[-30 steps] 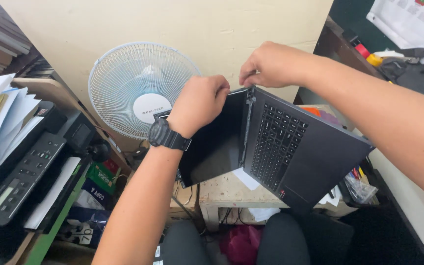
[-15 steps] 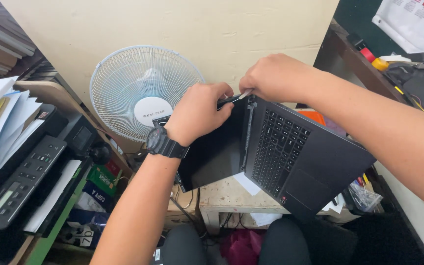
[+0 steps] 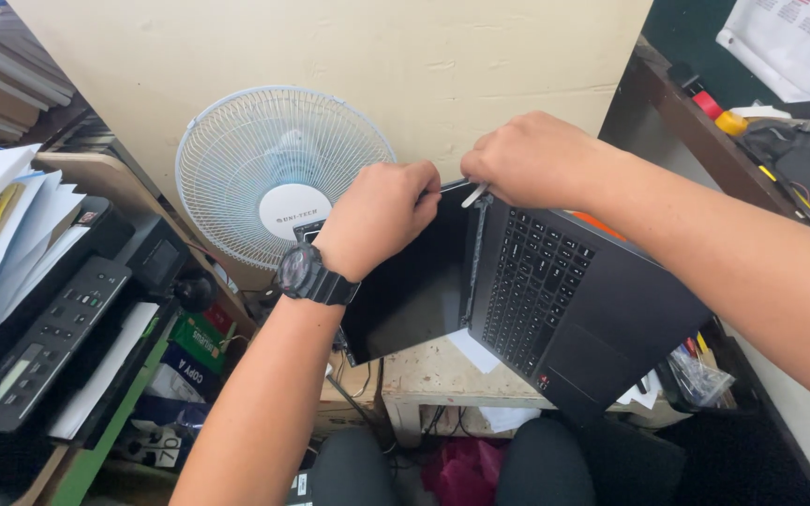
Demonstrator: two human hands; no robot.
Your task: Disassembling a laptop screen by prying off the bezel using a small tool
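- The step in hand looks like prying at the hinge end of the black laptop [image 3: 517, 290], which is lying opened flat across the worn wooden table [image 3: 442, 375], in front of the white fan [image 3: 278, 178].
- The left hand [image 3: 382, 215], wearing a black watch [image 3: 311, 276], is clenching the top edge of the screen half, just right of the fan.
- The right hand [image 3: 532, 159] is pinching a thin pale tool [image 3: 473, 195] and pressing its tip at the hinge corner, touching the laptop.
- The next move probably calls for steady bracing and gentle leverage along the seam.
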